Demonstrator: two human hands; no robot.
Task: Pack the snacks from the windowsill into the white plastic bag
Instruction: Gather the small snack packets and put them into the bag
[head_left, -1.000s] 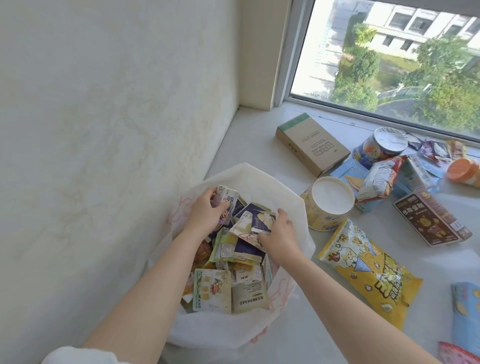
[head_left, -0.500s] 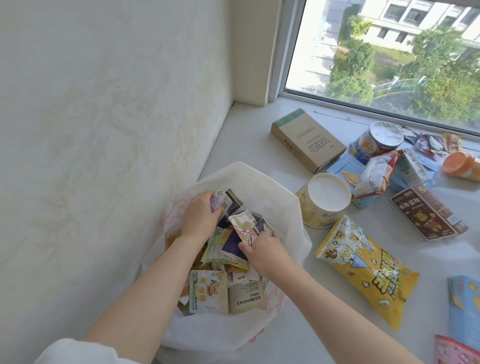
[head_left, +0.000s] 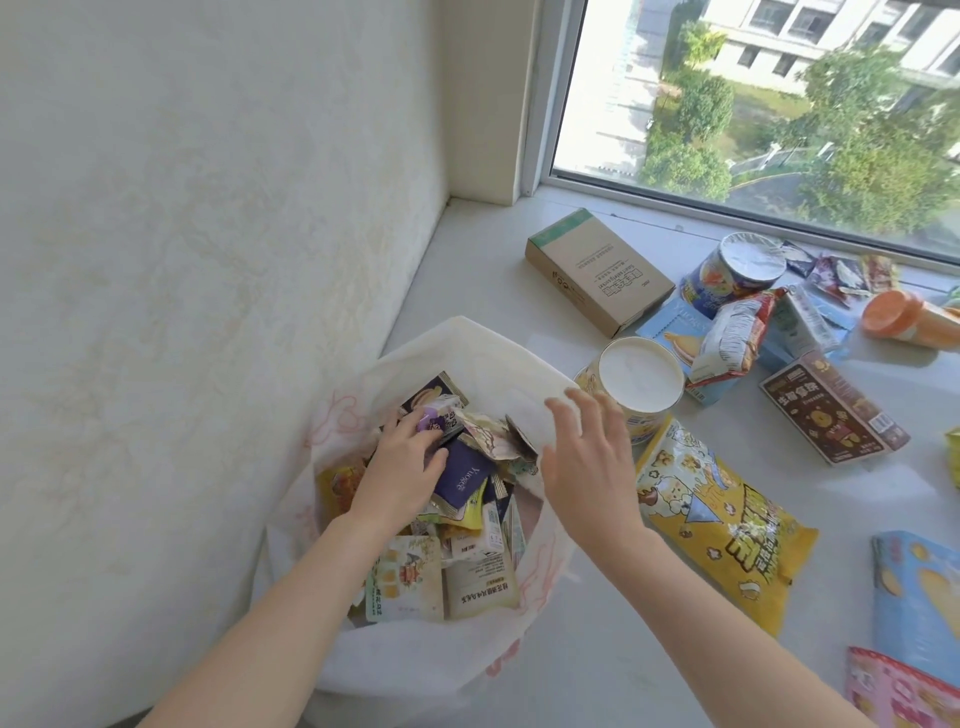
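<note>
The white plastic bag (head_left: 467, 343) stands open against the wall on the windowsill, filled with several small snack packets (head_left: 467, 571). My left hand (head_left: 400, 473) is down inside it, fingers curled round a small packet (head_left: 444, 413) on top of the pile. My right hand (head_left: 587, 457) hovers over the bag's right rim with fingers spread and holds nothing. Just right of that hand stand a round tub with a white lid (head_left: 639, 379) and a yellow popcorn bag (head_left: 717, 519).
Further snacks lie on the sill: a cardboard box (head_left: 597, 275), a blue can (head_left: 737, 270), a red-and-white packet (head_left: 727, 332), a brown box (head_left: 831, 410), an orange cup (head_left: 904, 312), a blue box (head_left: 914, 587). The wall is at left, the window behind.
My right hand let go of the packets it held in the bag and rose, opening, over the right rim. My left hand stayed in the bag.
</note>
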